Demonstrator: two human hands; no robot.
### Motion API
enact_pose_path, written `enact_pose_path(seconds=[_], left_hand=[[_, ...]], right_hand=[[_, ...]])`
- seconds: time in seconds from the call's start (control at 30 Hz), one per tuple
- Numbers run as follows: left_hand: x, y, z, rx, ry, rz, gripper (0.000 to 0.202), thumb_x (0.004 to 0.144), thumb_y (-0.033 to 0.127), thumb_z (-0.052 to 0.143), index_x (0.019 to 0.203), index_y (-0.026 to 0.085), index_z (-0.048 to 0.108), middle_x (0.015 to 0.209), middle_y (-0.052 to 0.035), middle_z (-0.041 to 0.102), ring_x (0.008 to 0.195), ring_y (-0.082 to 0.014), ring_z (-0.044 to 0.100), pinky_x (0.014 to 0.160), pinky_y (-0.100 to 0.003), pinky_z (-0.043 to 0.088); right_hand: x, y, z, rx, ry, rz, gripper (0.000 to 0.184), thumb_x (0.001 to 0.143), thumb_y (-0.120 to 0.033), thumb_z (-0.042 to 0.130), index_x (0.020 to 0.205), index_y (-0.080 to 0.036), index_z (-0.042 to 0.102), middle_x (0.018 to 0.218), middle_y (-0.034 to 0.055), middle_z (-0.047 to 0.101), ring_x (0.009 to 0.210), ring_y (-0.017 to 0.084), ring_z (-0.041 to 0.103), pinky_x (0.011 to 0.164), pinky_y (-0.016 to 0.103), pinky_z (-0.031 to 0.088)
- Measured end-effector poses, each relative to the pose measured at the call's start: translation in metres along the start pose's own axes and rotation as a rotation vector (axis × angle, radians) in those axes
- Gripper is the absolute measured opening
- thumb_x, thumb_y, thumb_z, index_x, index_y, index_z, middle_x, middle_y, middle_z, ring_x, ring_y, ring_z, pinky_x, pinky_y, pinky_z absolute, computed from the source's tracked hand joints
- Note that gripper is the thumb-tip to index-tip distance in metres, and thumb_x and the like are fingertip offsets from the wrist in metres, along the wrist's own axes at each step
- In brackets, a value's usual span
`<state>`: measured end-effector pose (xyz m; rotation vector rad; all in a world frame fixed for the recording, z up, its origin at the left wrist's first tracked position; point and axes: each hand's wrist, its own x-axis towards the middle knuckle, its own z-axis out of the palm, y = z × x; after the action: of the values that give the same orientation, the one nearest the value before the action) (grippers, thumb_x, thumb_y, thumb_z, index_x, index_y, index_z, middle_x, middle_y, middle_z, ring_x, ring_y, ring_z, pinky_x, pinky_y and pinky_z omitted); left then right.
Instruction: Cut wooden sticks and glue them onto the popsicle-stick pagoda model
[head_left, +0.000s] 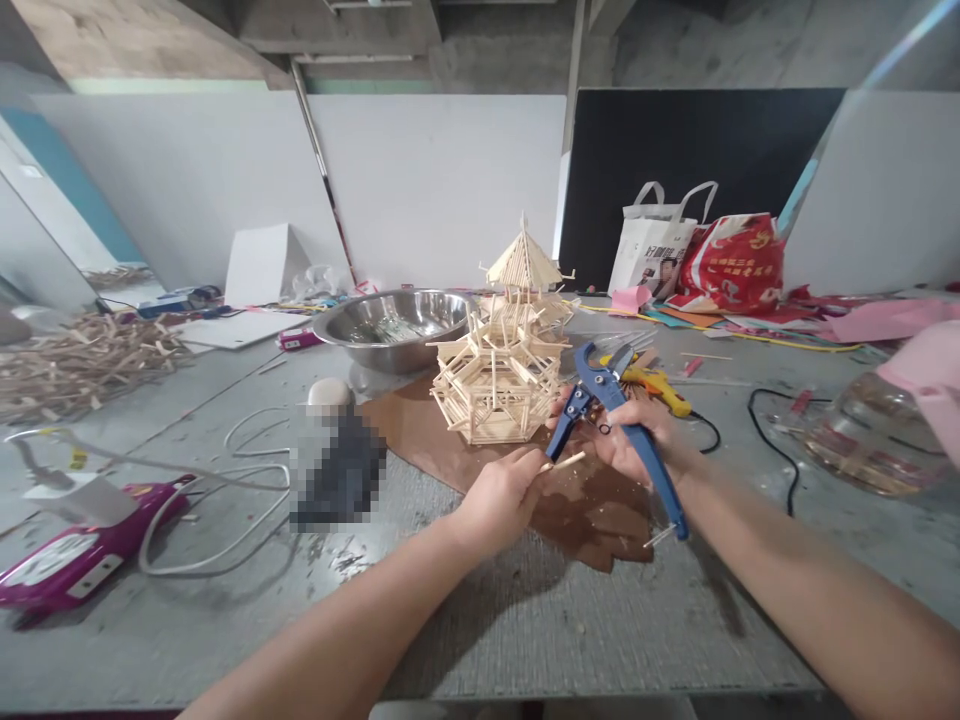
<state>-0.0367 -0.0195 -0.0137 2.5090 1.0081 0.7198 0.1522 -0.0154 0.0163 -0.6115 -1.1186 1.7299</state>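
Observation:
My left hand (pixel 501 498) pinches a short wooden stick (pixel 567 461) whose free end points right, toward the cutter. My right hand (pixel 628 432) grips blue-handled cutting pliers (pixel 609 400), jaws up and to the left, handles trailing down to the right. Both hands hover over a brown mat (pixel 592 515). Just behind them on the mat stands a tiered pavilion model (pixel 499 375) built of wooden sticks, with a pointed roof on top.
A steel bowl (pixel 394 322) sits behind the model. A yellow glue gun (pixel 658 385) and black cable (pixel 772 440) lie to the right. At left are a purple device (pixel 82 555), white cords, a blurred object and a pile of sticks (pixel 82 360). Bags (pixel 731 260) stand at the back.

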Motion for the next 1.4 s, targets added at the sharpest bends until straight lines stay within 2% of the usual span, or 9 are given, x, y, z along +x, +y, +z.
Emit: enact_pose_path(seconds=[0.13,0.27,0.33,0.43,0.57,0.77,0.93,1.1,1.4], left_hand=[[-0.001,0.001,-0.003,-0.02,-0.1,0.084,0.022,0.084,0.024,0.029,0.07,0.017,0.045,0.082,-0.0047,0.053,0.073,-0.0135,0.052,0.065,-0.025,0.041],[0.001,0.003,-0.008,-0.104,0.005,0.11,0.02,0.084,0.022,0.03,0.078,0.017,0.048,0.106,-0.0071,0.049,0.091,-0.015,0.051,0.076,-0.027,0.041],[0.002,0.002,-0.01,-0.118,0.059,0.101,0.022,0.084,0.024,0.029,0.076,0.016,0.048,0.099,-0.0072,0.052,0.088,-0.0141,0.051,0.074,-0.026,0.041],[0.003,-0.001,-0.009,-0.072,0.093,0.02,0.026,0.083,0.028,0.032,0.067,0.016,0.047,0.069,-0.0024,0.052,0.066,-0.0114,0.05,0.06,-0.023,0.041],[0.003,-0.003,-0.008,-0.129,0.126,-0.038,0.021,0.082,0.026,0.034,0.078,0.016,0.052,0.057,0.0024,0.048,0.054,-0.0087,0.046,0.054,-0.02,0.037],[0.004,-0.008,-0.011,-0.207,0.272,-0.087,0.024,0.083,0.031,0.034,0.075,0.015,0.051,0.06,0.0021,0.049,0.056,-0.0076,0.044,0.055,-0.019,0.036],[0.004,-0.009,-0.012,-0.179,0.338,-0.071,0.022,0.083,0.03,0.033,0.075,0.015,0.048,0.062,0.0022,0.048,0.058,-0.0074,0.043,0.056,-0.018,0.036],[0.003,-0.011,-0.01,-0.115,0.343,-0.054,0.017,0.083,0.029,0.035,0.081,0.017,0.047,0.06,0.0034,0.048,0.055,-0.0068,0.044,0.054,-0.017,0.037],[0.002,-0.018,-0.008,-0.04,0.308,0.024,0.013,0.082,0.027,0.037,0.085,0.018,0.046,0.067,0.0018,0.054,0.059,-0.0068,0.05,0.057,-0.017,0.039]], right_hand=[[-0.005,-0.003,0.006,-0.2,0.018,0.01,0.036,0.06,-0.018,0.048,0.095,-0.019,0.056,0.089,0.0063,0.063,0.082,0.022,0.059,0.069,0.034,0.047],[-0.009,-0.01,0.008,-0.381,0.123,-0.14,0.034,0.063,-0.02,0.048,0.095,-0.019,0.056,0.094,0.0056,0.061,0.09,0.023,0.056,0.079,0.036,0.043],[-0.01,-0.016,0.002,-0.474,0.211,-0.277,0.032,0.065,-0.021,0.049,0.097,-0.02,0.055,0.098,0.0039,0.06,0.095,0.022,0.054,0.084,0.036,0.04],[-0.009,-0.021,-0.01,-0.647,0.326,-0.443,0.027,0.067,-0.023,0.049,0.094,-0.021,0.053,0.097,0.0031,0.058,0.095,0.021,0.052,0.087,0.037,0.037],[-0.005,-0.022,-0.023,-1.004,0.426,-0.483,0.021,0.066,-0.022,0.051,0.087,-0.021,0.052,0.093,0.0029,0.056,0.09,0.02,0.052,0.086,0.036,0.036],[-0.003,-0.02,-0.01,-1.311,0.281,-0.332,0.018,0.066,-0.026,0.053,0.083,-0.02,0.05,0.078,0.0003,0.057,0.07,0.016,0.053,0.068,0.03,0.042],[-0.002,-0.002,-0.001,-1.496,0.246,-0.489,0.027,0.066,-0.022,0.051,0.093,-0.02,0.048,0.088,0.004,0.058,0.08,0.018,0.053,0.072,0.03,0.04],[-0.001,0.018,-0.012,-1.567,0.286,-0.553,0.031,0.065,-0.019,0.049,0.096,-0.02,0.046,0.089,0.0056,0.056,0.084,0.02,0.053,0.073,0.032,0.04],[-0.012,0.022,-0.011,-1.616,0.281,-0.498,0.034,0.064,-0.02,0.051,0.097,-0.02,0.046,0.092,0.0068,0.057,0.086,0.022,0.053,0.073,0.033,0.04]])
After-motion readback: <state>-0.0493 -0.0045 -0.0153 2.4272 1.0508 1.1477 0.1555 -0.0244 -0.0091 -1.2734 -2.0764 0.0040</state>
